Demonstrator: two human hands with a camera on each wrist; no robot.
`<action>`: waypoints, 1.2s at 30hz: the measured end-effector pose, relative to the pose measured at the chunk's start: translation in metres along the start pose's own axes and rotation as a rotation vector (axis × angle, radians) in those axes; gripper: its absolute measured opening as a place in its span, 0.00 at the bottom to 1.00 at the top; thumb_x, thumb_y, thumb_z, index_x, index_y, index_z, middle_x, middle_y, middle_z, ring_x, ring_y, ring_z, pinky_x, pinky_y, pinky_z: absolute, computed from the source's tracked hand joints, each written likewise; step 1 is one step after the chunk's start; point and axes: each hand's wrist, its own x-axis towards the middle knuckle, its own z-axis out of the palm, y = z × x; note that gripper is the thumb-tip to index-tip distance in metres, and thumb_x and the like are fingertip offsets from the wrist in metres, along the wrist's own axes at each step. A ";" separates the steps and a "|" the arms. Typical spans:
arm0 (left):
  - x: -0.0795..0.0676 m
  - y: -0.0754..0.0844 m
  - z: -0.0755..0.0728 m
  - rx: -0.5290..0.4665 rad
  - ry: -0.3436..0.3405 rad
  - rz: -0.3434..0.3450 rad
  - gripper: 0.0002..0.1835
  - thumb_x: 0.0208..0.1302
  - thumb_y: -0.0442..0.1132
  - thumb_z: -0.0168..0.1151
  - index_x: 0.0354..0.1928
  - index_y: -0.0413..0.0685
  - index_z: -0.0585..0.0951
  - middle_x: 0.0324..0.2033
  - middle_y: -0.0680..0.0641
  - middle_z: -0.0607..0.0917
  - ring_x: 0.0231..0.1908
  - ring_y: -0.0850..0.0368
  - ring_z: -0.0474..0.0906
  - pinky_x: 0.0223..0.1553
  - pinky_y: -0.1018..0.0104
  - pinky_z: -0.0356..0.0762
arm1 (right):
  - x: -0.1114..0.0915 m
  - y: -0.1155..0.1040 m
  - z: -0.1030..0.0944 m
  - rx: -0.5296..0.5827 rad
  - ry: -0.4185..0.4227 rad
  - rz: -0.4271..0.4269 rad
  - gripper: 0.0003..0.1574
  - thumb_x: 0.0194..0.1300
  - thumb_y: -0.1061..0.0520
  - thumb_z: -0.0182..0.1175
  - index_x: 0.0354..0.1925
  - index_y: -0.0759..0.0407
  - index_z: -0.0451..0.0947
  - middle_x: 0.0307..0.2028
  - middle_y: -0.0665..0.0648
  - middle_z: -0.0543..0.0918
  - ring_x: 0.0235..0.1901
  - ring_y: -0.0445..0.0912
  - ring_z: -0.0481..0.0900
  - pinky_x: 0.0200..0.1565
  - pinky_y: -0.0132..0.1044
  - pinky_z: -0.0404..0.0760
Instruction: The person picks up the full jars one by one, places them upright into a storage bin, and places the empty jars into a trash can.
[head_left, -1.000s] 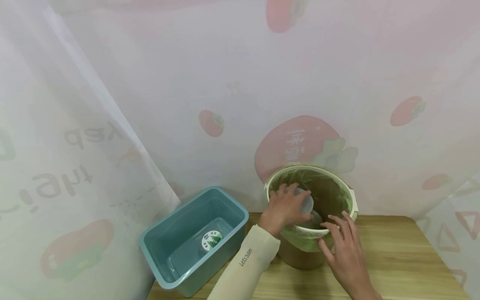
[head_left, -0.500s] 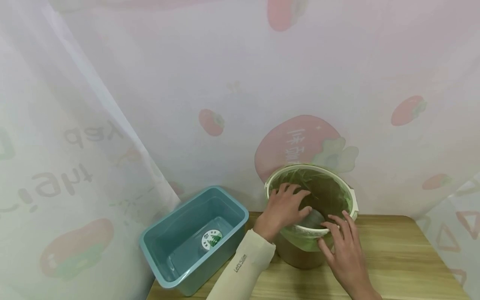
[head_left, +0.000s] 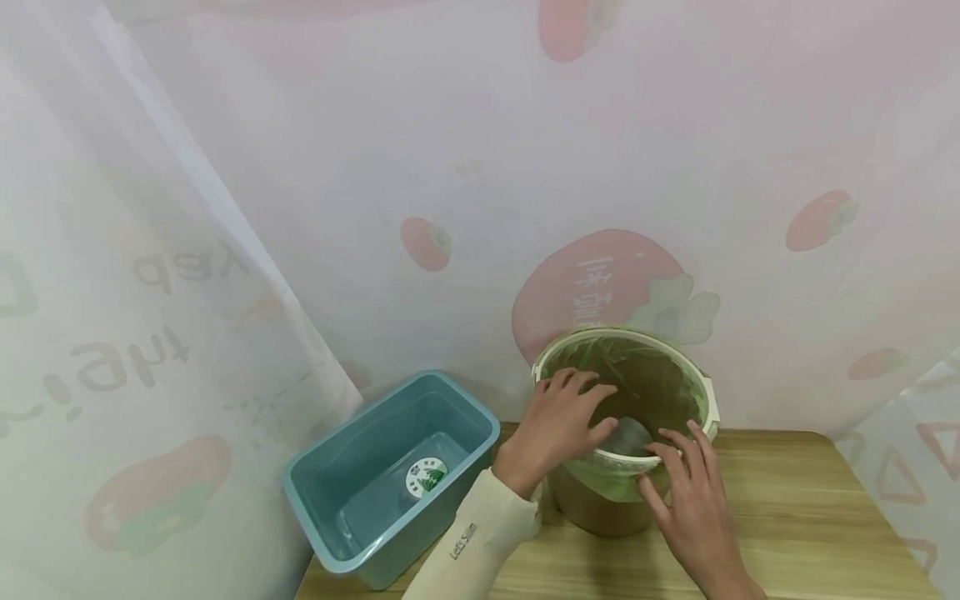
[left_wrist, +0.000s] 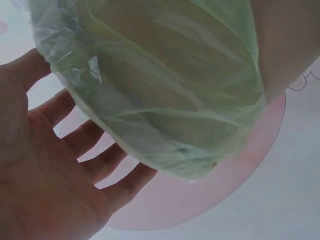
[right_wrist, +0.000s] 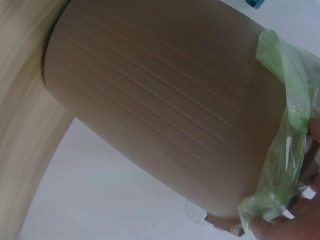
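Observation:
A brown trash can (head_left: pixel 596 504) with a white rim ring and a green plastic liner (head_left: pixel 611 483) stands on the wooden table. Over its left rim and mouth reaches my left hand (head_left: pixel 558 417), fingers spread and holding nothing. In the left wrist view the fingers lie beside the bin's rim, which the liner covers. On the near right rim, my right hand (head_left: pixel 690 500) grips with its fingertips over the edge and its thumb outside. A greyish, see-through round thing (head_left: pixel 628 437) lies down inside the bin, partly hidden by the front rim.
A blue-green rectangular plastic tub (head_left: pixel 360 475) with a round white and green label stands left of the bin. Behind hangs a pale curtain (head_left: pixel 465 292) printed with red fruit. The wooden table (head_left: pixel 795 508) extends to the right of the bin.
A second ago my left hand held a clear plastic cup in the bin's mouth. It has let the cup go and drawn back slightly left. My right hand stays at the rim.

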 end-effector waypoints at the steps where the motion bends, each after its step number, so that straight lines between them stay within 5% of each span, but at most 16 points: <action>1: -0.003 -0.001 -0.001 0.003 0.009 0.007 0.27 0.82 0.63 0.57 0.77 0.70 0.76 0.78 0.54 0.74 0.79 0.48 0.67 0.73 0.42 0.75 | 0.000 0.000 0.000 0.002 0.002 -0.003 0.25 0.59 0.57 0.71 0.53 0.65 0.81 0.63 0.68 0.79 0.74 0.72 0.64 0.83 0.26 0.38; 14: -0.031 -0.008 -0.008 0.028 0.082 0.056 0.28 0.82 0.63 0.58 0.77 0.71 0.76 0.80 0.52 0.71 0.80 0.45 0.66 0.75 0.42 0.73 | 0.000 0.003 0.001 -0.005 0.006 -0.008 0.24 0.62 0.52 0.65 0.54 0.64 0.81 0.63 0.68 0.79 0.75 0.71 0.63 0.83 0.25 0.38; 27: -0.061 -0.022 -0.006 -0.082 0.189 0.017 0.27 0.80 0.57 0.64 0.75 0.65 0.79 0.77 0.48 0.75 0.77 0.43 0.70 0.72 0.41 0.75 | 0.000 0.000 0.001 0.005 0.009 0.020 0.24 0.60 0.58 0.70 0.54 0.63 0.81 0.63 0.67 0.79 0.76 0.70 0.63 0.83 0.24 0.38; 36: -0.079 -0.030 0.006 -0.116 0.170 -0.018 0.28 0.79 0.58 0.64 0.77 0.65 0.77 0.77 0.49 0.75 0.76 0.46 0.71 0.68 0.43 0.79 | -0.001 0.000 0.002 0.008 0.025 0.013 0.24 0.59 0.57 0.69 0.53 0.63 0.82 0.63 0.67 0.79 0.75 0.70 0.63 0.83 0.24 0.39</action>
